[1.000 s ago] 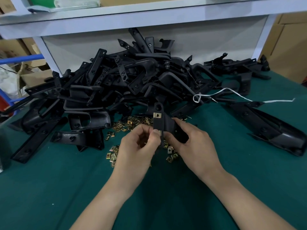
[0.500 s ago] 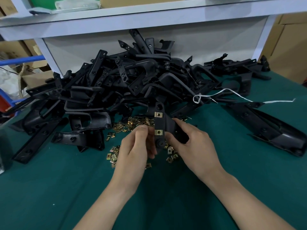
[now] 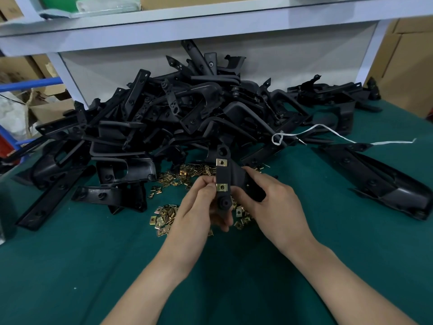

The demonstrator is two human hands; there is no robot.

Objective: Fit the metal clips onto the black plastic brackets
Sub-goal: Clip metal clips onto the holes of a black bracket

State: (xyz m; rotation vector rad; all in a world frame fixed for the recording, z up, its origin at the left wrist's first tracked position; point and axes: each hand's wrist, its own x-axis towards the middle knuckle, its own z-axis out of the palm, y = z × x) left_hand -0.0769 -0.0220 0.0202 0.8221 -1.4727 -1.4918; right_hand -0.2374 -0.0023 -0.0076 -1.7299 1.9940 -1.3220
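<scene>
Fingers of the left hand pinched the left edge of a black plastic bracket, right beside its lower metal clip. The right hand curled its fingers round the bracket's bulkier right side. The bracket was a flat matte strip with a round hole near each end and two brass-coloured square clips. The upper clip sat above both sets of fingertips. The long axis stood upright, with the top end toward the heap of brackets beyond the fingertips. Both forearms angled inward. Beneath the fingers lay loose clips on the green table cover.
</scene>
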